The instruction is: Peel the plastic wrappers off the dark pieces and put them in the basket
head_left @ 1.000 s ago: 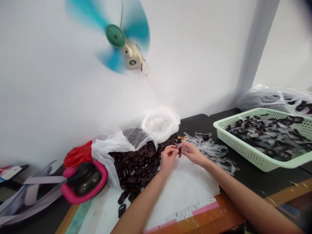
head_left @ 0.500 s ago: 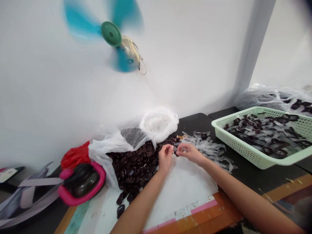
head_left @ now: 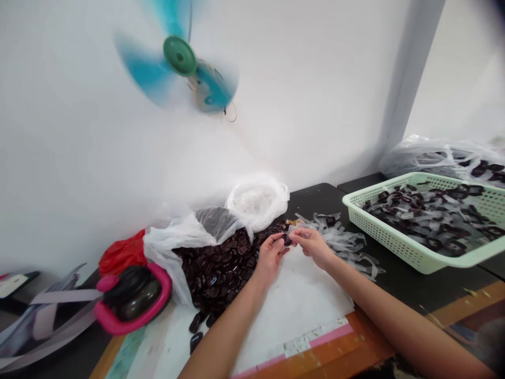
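My left hand [head_left: 271,257] is closed, pinching a small dark brown glossy plastic piece [head_left: 286,240] above the white sheet [head_left: 300,295]. My right hand [head_left: 311,246] meets it from the right, its fingertips pinched on a translucent plastic strip [head_left: 294,230] at the dark piece. The fingers partly cover where the two meet. Left of my left hand, a heap of similar dark pieces [head_left: 221,263] spills from a clear plastic bag [head_left: 169,237]. Loose translucent strips [head_left: 347,239] lie spread just beyond my right hand.
A pale green basket [head_left: 394,247] with dark pieces and strips stands at right, a filled plastic bag [head_left: 437,152] behind it. Another white bag [head_left: 258,202] sits by the wall. At left are a pink-and-black object [head_left: 134,300] and a red bag [head_left: 122,251]. A blue fan [head_left: 179,55] spins above.
My left hand has turned, and the dark piece now shows in its fingertips. My right hand has shifted slightly right, with a translucent strip now visible at its fingertips.
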A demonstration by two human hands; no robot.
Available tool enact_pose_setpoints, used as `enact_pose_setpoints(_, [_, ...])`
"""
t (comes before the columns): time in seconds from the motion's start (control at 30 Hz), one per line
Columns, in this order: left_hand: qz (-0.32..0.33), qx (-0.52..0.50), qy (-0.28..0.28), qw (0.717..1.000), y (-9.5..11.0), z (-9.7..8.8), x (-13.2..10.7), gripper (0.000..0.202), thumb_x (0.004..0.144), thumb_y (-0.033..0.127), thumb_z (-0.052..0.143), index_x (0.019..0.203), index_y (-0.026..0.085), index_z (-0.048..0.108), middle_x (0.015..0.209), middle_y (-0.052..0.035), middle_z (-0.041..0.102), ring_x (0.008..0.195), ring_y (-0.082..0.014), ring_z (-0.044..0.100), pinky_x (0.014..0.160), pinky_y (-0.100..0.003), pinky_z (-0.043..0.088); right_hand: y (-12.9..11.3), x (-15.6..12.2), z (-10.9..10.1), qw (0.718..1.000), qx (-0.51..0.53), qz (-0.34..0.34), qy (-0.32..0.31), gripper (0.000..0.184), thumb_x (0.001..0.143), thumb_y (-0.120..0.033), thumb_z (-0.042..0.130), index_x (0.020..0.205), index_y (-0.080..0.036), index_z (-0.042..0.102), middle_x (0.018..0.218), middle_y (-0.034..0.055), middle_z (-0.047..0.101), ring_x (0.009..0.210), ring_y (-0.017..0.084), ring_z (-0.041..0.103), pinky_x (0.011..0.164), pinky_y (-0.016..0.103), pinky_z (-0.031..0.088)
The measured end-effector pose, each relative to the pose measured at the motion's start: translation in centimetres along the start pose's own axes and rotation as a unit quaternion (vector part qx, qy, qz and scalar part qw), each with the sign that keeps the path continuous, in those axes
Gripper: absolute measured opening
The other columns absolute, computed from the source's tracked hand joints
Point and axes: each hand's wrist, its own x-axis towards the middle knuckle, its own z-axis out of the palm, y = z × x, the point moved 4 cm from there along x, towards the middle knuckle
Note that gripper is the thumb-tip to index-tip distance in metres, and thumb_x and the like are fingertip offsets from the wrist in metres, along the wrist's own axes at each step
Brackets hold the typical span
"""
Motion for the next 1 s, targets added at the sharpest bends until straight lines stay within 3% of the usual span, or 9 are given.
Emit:
enact_pose_setpoints(0.2, [-0.019,0.002,-0.004,1.000,-0.3,0.1,-0.1,0.034,0.070,0.032,0.074,0.099,0.018,0.063,0.091,-0.0052,0.069,0.076,-0.0142,0.065,0.074,-0.028,0.049,-0.2,-0.1,0.3,0.995,0.073,0.042,-0.047,0.034,0.072,-0.051,0.064,0.073,-0.018,0.054,0.057,-0.0027,0.055,0.038,0.003,0.018,0.038,0.020,0.010])
enact_pose_setpoints(0.47, [0.002,0.009,-0.008,1.000,-0.1,-0.1,0.2,0.032,0.070,0.031,0.073,0.097,0.017,0.063,0.085,-0.0027,0.067,0.068,-0.0109,0.062,0.072,-0.026,0.048,0.4,-0.3,0.3,0.993,0.043,0.084,-0.076,0.031,0.070,-0.044,0.067,0.067,-0.017,0.051,0.062,0.0018,0.063,0.038,0.003,0.017,0.037,0.021,0.008])
enact_pose_setpoints(0.57, [0.035,0.079,-0.004,0.996,-0.4,0.4,0.1,0.024,0.072,0.029,0.071,0.091,0.017,0.065,0.086,-0.0049,0.068,0.077,-0.0153,0.063,0.080,-0.032,0.049,0.5,-0.2,0.2,0.994,0.036,0.090,-0.052,0.029,0.069,-0.041,0.069,0.069,-0.017,0.052,0.053,-0.0038,0.051,0.040,0.003,0.017,0.037,0.020,0.009])
enact_pose_setpoints(0.63, [0.087,0.199,-0.007,0.976,1.0,1.5,-0.7,0.021,0.073,0.029,0.070,0.089,0.017,0.068,0.092,-0.0088,0.068,0.088,-0.0216,0.062,0.084,-0.038,0.048,0.5,-0.2,0.1,0.996,0.033,0.073,-0.036,0.029,0.069,-0.041,0.070,0.070,-0.018,0.053,0.049,-0.0078,0.036,0.041,0.004,0.017,0.038,0.019,0.011])
enact_pose_setpoints(0.73, [0.238,0.430,0.019,0.871,8.2,3.3,-2.9,0.020,0.074,0.030,0.068,0.090,0.018,0.071,0.112,-0.0123,0.063,0.105,-0.0283,0.056,0.092,-0.043,0.043,0.7,-0.4,-0.2,0.997,0.033,0.054,-0.044,0.030,0.072,-0.044,0.069,0.074,-0.018,0.053,0.051,-0.0090,0.023,0.043,0.004,0.015,0.038,0.019,0.012])
enact_pose_setpoints(0.8, [0.359,0.528,0.070,0.767,16.3,3.2,-4.9,0.026,0.081,0.033,0.061,0.103,0.020,0.067,0.122,-0.0091,0.059,0.114,-0.0256,0.051,0.102,-0.043,0.035,1.1,-0.5,-0.6,0.996,0.031,0.068,-0.040,0.031,0.072,-0.045,0.069,0.074,-0.019,0.053,0.052,-0.0092,0.019,0.043,0.004,0.012,0.038,0.020,0.010])
enact_pose_setpoints(0.87, [0.434,0.552,0.217,0.678,25.3,0.5,-7.5,0.031,0.087,0.037,0.051,0.108,0.015,0.063,0.121,-0.0108,0.058,0.116,-0.0233,0.049,0.102,-0.041,0.035,1.5,-0.5,-0.9,0.995,0.046,0.075,-0.042,0.030,0.072,-0.045,0.070,0.074,-0.020,0.053,0.053,-0.0093,0.016,0.043,0.004,0.011,0.037,0.021,0.011])
enact_pose_setpoints(0.93, [0.370,0.588,0.335,0.637,32.3,-3.6,-10.1,0.038,0.091,0.040,0.044,0.102,0.007,0.061,0.109,-0.0138,0.063,0.106,-0.0224,0.055,0.094,-0.040,0.041,1.6,-0.5,-1.0,0.994,0.054,0.082,-0.045,0.027,0.072,-0.044,0.071,0.074,-0.022,0.056,0.052,-0.0090,0.016,0.042,0.004,0.010,0.037,0.022,0.010])
enact_pose_setpoints(1.0, [0.301,0.631,0.335,0.632,36.3,-7.3,-12.3,0.041,0.092,0.039,0.042,0.102,0.003,0.058,0.106,-0.0123,0.063,0.101,-0.0194,0.056,0.092,-0.039,0.041,1.5,-0.6,-1.2,0.995,0.063,0.074,-0.039,0.022,0.072,-0.043,0.071,0.076,-0.024,0.059,0.053,-0.0074,0.019,0.041,0.004,0.013,0.036,0.025,0.011])
